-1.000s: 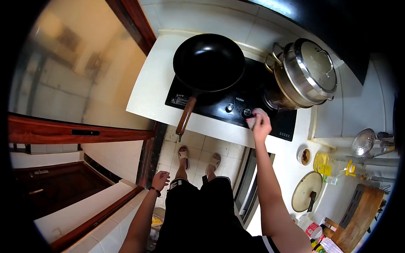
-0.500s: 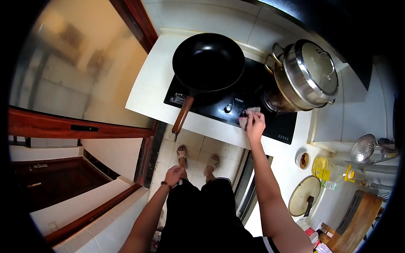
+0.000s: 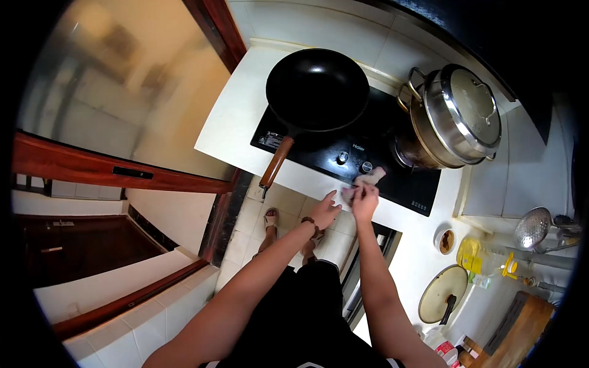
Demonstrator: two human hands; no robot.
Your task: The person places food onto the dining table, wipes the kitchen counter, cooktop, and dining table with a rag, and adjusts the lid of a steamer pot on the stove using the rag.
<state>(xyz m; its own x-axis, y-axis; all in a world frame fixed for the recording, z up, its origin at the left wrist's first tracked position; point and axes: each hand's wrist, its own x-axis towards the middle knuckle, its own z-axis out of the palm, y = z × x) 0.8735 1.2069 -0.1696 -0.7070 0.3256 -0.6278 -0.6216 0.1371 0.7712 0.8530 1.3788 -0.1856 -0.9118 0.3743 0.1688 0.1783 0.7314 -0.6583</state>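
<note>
My right hand (image 3: 366, 205) is closed on a pale, pinkish rag (image 3: 370, 177) at the front edge of the black gas cooktop (image 3: 313, 156). Part of the rag sticks out above my fingers, and another part hangs to their left over the counter edge. Close beside it, my left hand (image 3: 325, 212) reaches in with its fingers stretched out, holding nothing that I can see. A dark bracelet (image 3: 311, 226) circles that wrist. Two control knobs (image 3: 342, 157) lie just beyond the rag. On the left burner sits a black wok (image 3: 316, 89) with its wooden handle (image 3: 277, 161) pointing toward me.
A lidded steel steamer pot (image 3: 451, 122) stands on the right burner. Along the right counter are a small bowl (image 3: 445, 241), an oil bottle (image 3: 481, 256), a round lid (image 3: 443, 294) and a wooden board (image 3: 521, 331). A skimmer (image 3: 532, 228) hangs nearby. At left is a frosted-glass door (image 3: 132, 86).
My left hand has come up from beside my leg to near the rag. My right hand has drawn the rag back from the knobs to the cooktop's front edge. The view has shifted slightly.
</note>
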